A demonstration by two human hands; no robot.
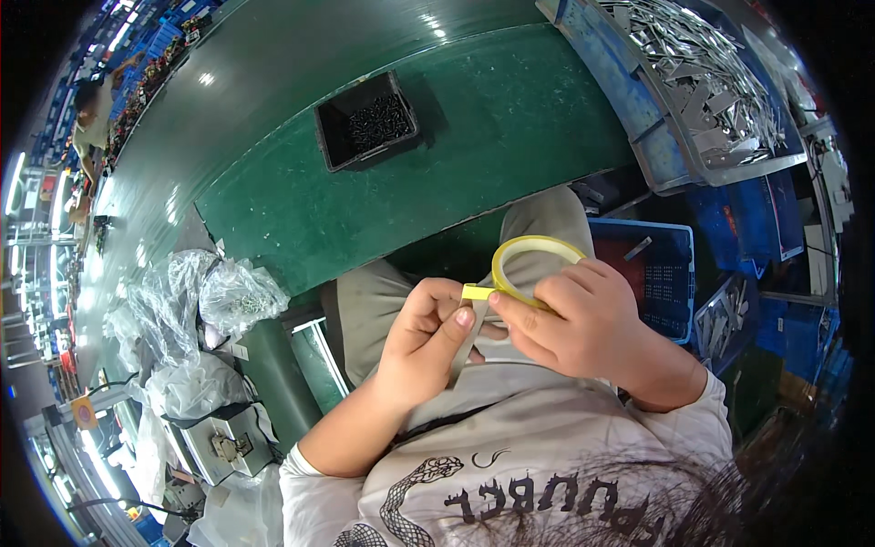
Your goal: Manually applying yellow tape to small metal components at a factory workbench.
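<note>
In front of my body, my left hand (pixel 421 342) pinches a flat, narrow grey strip (pixel 469 339) between thumb and fingers. My right hand (pixel 574 319) grips a roll of yellow tape (pixel 500 264), whose ring stands up past the fingers. A short yellow end of the tape lies across the top of the strip, between the two hands. The right fingertips are close to the left thumb, beside the strip. What the lower fingers of each hand touch is partly hidden.
On the green table (pixel 492 118) sits a black bin (pixel 326 137) of small dark parts. A blue crate (pixel 638 118) heaped with metal strips stands far right, a blue basket (pixel 688 273) below it. Plastic bags (pixel 173 301) lie left. Another person (pixel 89 118) works at far left.
</note>
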